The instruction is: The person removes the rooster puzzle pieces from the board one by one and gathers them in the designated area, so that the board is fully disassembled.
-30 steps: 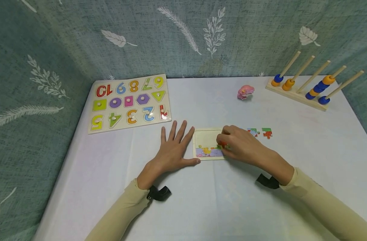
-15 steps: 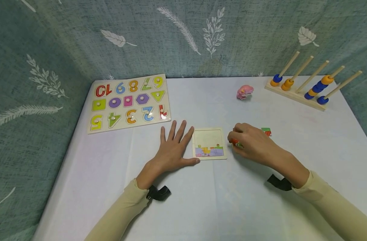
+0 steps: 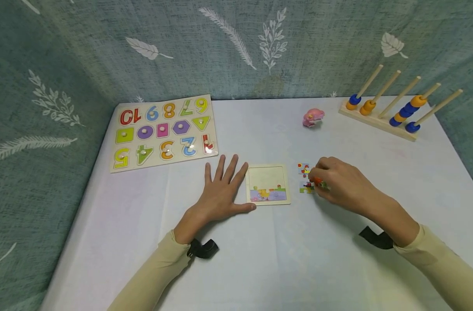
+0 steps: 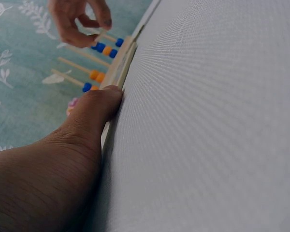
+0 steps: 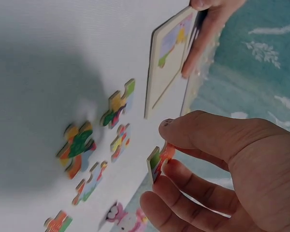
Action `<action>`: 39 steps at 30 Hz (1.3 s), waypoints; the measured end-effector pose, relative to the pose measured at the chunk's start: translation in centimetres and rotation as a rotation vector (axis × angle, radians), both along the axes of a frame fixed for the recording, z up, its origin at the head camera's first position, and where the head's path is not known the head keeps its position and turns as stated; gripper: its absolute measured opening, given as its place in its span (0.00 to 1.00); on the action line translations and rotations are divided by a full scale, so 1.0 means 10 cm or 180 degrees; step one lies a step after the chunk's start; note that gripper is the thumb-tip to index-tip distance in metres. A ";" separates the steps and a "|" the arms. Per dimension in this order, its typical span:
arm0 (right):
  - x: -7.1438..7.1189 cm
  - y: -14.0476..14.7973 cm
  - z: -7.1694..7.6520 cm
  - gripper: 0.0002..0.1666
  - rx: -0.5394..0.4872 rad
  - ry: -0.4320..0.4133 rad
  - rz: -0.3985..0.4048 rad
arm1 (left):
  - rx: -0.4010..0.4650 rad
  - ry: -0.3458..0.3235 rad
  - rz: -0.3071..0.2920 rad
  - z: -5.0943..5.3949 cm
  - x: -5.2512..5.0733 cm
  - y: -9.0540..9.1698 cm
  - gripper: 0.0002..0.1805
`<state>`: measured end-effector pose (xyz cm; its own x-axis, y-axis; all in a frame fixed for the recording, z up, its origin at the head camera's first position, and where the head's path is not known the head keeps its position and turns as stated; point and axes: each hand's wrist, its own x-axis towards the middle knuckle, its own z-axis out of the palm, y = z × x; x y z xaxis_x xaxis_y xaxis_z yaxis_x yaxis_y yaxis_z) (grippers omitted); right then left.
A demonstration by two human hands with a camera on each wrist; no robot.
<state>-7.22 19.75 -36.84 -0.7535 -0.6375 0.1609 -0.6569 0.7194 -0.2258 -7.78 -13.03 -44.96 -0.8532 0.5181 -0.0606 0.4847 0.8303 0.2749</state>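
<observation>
My left hand (image 3: 218, 196) lies flat with its fingers spread, index fingertip and thumb at the left edge of a small wooden puzzle tray (image 3: 288, 183). Joined jigsaw pieces (image 3: 267, 195) fill the tray's near strip, and its far part shows bare board. My right hand (image 3: 341, 183) pinches a red and green jigsaw piece (image 5: 159, 162) between thumb and fingers, raised off the table to the right of the tray. Beneath and around it lie several loose pieces, among them one with a yellow patch (image 5: 120, 141) and a mostly green one (image 5: 77, 147).
A number peg board (image 3: 164, 131) lies at the back left. Toward the back stands a pink toy figure (image 3: 313, 117). At the back right is a wooden bead abacus (image 3: 378, 121) with upright rods. Patterned green cloth (image 3: 228, 52) hangs behind the table.
My right hand has moved right, from over the tray to above the loose pieces, still pinching the red and green jigsaw piece. The left hand stays in place.
</observation>
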 end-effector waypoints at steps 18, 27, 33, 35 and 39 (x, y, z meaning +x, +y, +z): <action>0.05 0.29 0.04 0.16 -0.0174 0.0071 -0.0255 | -0.0014 -0.0006 0.0013 0.01 -0.03 -0.01 0.62; 0.11 0.48 -0.01 0.15 -0.0134 -0.0004 -0.0400 | 0.0053 0.0024 0.0004 -0.01 -0.01 0.00 0.62; 0.13 0.56 -0.09 0.15 -0.0181 -0.0028 -0.0417 | 0.0046 0.0019 0.0014 0.00 0.00 -0.01 0.62; 0.13 0.58 -0.11 0.16 -0.0192 -0.0063 -0.0435 | 0.0048 0.0018 0.0014 0.00 0.00 -0.02 0.62; 0.12 0.61 -0.17 0.16 -0.0192 -0.0190 -0.0501 | 0.0061 0.0021 -0.0002 -0.01 0.00 -0.01 0.62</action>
